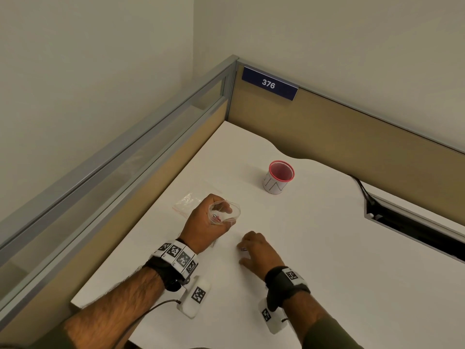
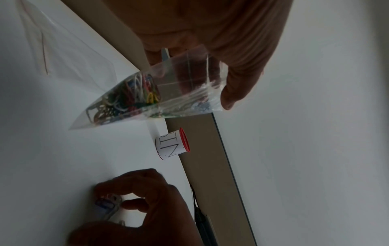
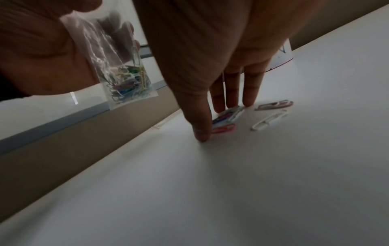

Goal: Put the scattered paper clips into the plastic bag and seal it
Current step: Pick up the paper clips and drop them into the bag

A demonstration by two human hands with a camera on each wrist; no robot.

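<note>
My left hand [image 1: 208,222] grips a small clear plastic bag [image 1: 225,212] above the white desk [image 1: 327,273], its mouth held open and facing up. Several coloured paper clips lie in the bag's bottom [image 2: 126,99]. In the right wrist view the bag [image 3: 120,66] hangs to the left. My right hand [image 1: 254,248] is down on the desk just right of the bag, thumb and fingertips closing on a small cluster of clips [image 3: 224,120]. A red-grey clip [image 3: 273,105] and a white clip [image 3: 269,122] lie loose beside the fingers.
A red mesh cup [image 1: 278,177] with a paper label stands further back on the desk. A second clear bag [image 1: 186,201] lies flat behind my left hand. Partition walls close the left and far sides. A cable slot [image 1: 415,230] opens at the right.
</note>
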